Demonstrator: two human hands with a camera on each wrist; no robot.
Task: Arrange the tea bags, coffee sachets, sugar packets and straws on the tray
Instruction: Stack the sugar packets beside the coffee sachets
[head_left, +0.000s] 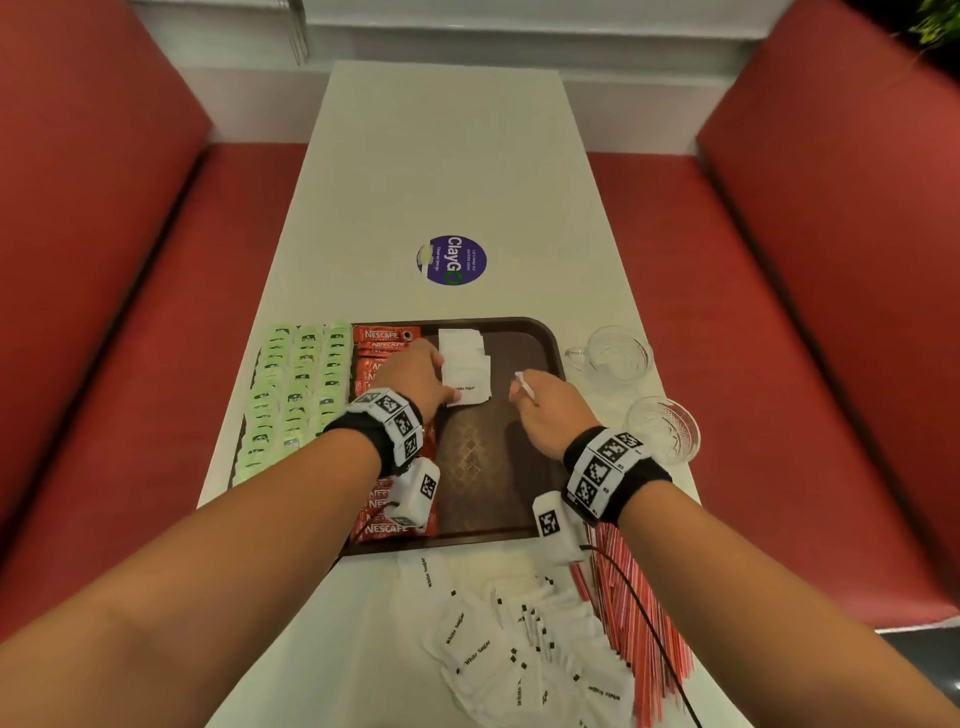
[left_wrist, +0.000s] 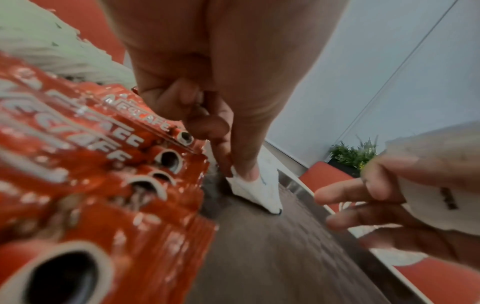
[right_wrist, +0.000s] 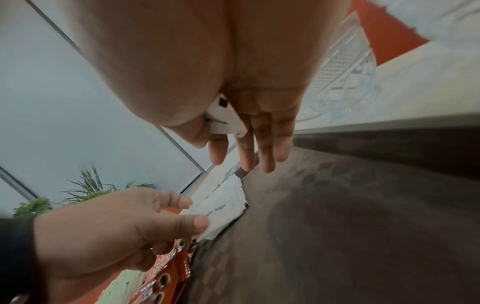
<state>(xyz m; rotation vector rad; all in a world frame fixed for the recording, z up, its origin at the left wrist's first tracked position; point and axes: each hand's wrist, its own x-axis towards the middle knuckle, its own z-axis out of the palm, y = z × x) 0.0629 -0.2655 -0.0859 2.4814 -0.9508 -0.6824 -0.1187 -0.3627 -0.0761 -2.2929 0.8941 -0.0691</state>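
Note:
A brown tray (head_left: 483, 467) holds rows of green tea bags (head_left: 296, 384) on its left and a column of red Nescafe coffee sachets (head_left: 382, 343) beside them. White sugar packets (head_left: 465, 358) lie overlapped in a third column. My left hand (head_left: 447, 387) pinches the nearest packet of that column (left_wrist: 259, 189) between thumb and forefinger. My right hand (head_left: 522, 389) hovers just to the right over bare tray, gripping a few sugar packets (right_wrist: 226, 117) between thumb and fingers. Red-and-white straws (head_left: 628, 623) lie on the table off the tray's near right corner.
A pile of loose sugar packets (head_left: 519, 649) covers the white table (head_left: 441, 156) in front of the tray. Two clear glass cups (head_left: 618, 353) (head_left: 665, 426) stand right of the tray. Red bench seats (head_left: 130, 312) flank the table. A round purple sticker (head_left: 451, 260) lies beyond the tray.

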